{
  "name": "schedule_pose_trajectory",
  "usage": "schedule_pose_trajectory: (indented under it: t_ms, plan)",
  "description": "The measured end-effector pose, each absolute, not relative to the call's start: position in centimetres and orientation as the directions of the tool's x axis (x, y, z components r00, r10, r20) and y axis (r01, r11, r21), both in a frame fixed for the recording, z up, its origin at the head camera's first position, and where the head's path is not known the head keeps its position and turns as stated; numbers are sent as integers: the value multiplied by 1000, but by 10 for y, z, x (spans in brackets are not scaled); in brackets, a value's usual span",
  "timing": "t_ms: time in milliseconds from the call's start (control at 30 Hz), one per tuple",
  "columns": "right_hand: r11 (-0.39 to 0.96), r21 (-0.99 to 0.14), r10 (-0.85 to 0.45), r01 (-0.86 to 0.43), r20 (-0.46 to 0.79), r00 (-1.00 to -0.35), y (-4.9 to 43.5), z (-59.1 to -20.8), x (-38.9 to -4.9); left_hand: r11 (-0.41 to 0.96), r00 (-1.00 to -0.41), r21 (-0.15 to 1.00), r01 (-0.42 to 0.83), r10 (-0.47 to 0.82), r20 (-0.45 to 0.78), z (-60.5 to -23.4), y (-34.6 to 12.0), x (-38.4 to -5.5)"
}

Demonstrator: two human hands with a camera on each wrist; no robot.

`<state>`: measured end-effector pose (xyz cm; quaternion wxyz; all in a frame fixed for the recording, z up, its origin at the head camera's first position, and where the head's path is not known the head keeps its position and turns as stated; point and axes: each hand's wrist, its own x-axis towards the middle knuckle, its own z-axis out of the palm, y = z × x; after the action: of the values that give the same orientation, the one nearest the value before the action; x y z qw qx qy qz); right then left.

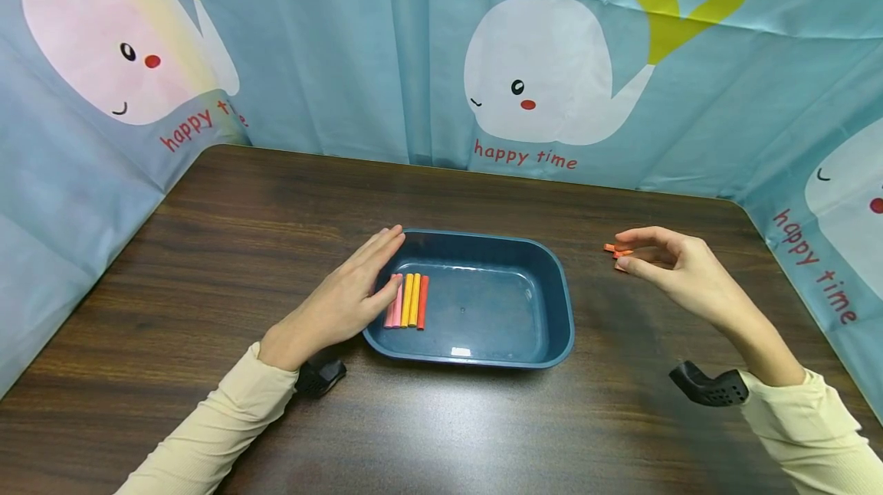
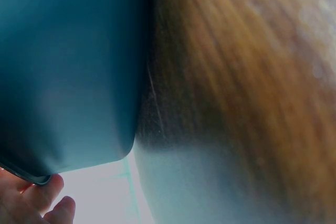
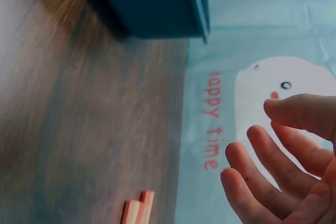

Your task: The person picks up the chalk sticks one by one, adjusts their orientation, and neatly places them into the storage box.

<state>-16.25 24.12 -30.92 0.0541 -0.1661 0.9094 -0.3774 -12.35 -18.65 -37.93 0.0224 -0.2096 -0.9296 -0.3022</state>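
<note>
My left hand (image 1: 338,299) rests on the left rim of a dark blue plastic tub (image 1: 483,319), fingers straight and the thumb reaching inside over the sticks. A row of thin pink, yellow and red sticks (image 1: 414,299) lies side by side at the tub's left end, partly hidden by that thumb. To the right of the tub, my right hand (image 1: 679,273) hovers with fingers loosely bent and nothing between them. Several short orange sticks (image 1: 610,247) lie on the table by its fingertips, partly covered in the head view; the right wrist view also shows orange sticks (image 3: 139,208).
The tub stands on a dark wood-grain table (image 1: 228,250). A light blue curtain (image 1: 331,58) with whale prints hangs along its back and sides. Black wrist bands (image 1: 710,385) sit under both cream sleeves.
</note>
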Motion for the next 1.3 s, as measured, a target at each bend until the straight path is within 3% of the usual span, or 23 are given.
schedule_pose_trajectory:
  t_ms: [233,733,1300]
  plan:
    - [749,-577,-334,-325,95,-938,251,-317,-165,733,-912,549,400,375,165,-379,-187,-123]
    - [801,-473,-352,-367,124,-928,270,-334,-180,724,-908,555,410,379,177,-380,-187,-125]
    - [850,-406,-353,-336,35,-935,280,-349,-202,723,-910,560,405,378,170,-378,-187,-124]
